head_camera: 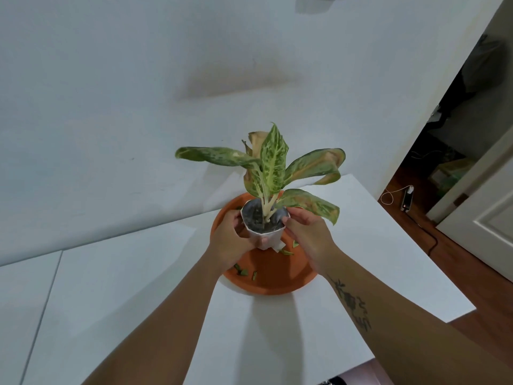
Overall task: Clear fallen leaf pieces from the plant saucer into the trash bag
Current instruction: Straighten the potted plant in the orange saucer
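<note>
Leaf pieces (244, 272) near saucer (277, 284) rim; both hands (230, 240) (308, 232) grip pot (266, 232).

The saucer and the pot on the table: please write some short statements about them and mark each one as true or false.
1. Both hands hold the white pot. True: the left hand and the right hand grip its sides.
2. The saucer is blue. False: it is orange-brown.
3. Green leaf pieces lie on the saucer. True.
4. The saucer sits on the wooden floor. False: it sits on the white table.
5. All leaves of the plant are fully green. False: several have brown, dried parts.
</note>
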`<state>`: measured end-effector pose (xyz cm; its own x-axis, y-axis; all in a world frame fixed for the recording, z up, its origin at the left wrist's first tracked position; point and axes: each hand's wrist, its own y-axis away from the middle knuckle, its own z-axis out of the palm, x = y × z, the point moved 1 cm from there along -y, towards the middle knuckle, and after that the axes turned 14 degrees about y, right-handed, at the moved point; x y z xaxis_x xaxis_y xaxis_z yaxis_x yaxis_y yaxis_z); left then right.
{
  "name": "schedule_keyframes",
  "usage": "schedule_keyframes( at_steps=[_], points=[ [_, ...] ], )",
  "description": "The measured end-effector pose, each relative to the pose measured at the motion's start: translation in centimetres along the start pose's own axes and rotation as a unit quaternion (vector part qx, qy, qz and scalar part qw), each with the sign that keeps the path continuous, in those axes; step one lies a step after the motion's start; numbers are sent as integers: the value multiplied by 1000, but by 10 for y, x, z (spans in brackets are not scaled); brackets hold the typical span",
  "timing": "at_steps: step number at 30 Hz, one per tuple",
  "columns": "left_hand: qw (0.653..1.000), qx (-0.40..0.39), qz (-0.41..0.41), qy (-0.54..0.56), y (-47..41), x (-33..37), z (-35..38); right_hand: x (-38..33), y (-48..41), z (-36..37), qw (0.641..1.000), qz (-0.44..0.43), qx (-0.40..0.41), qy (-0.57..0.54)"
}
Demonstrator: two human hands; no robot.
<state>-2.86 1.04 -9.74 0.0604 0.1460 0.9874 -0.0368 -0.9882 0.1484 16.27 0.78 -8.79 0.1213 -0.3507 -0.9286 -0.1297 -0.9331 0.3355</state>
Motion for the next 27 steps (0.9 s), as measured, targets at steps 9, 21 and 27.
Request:
schedule_keyframes(
  at_steps=[9, 21, 27],
  points=[
    [1000, -5, 19, -13, 1, -8, 1, 5, 0, -8, 1000, -13, 1, 17],
    [917, -43, 30, -395, -1, -4, 2, 17, -30, -30, 784, -203, -118, 574],
    [821, -27, -1, -571, 16, -20, 19, 27, -12, -36, 712, -280, -150, 627]
  ],
)
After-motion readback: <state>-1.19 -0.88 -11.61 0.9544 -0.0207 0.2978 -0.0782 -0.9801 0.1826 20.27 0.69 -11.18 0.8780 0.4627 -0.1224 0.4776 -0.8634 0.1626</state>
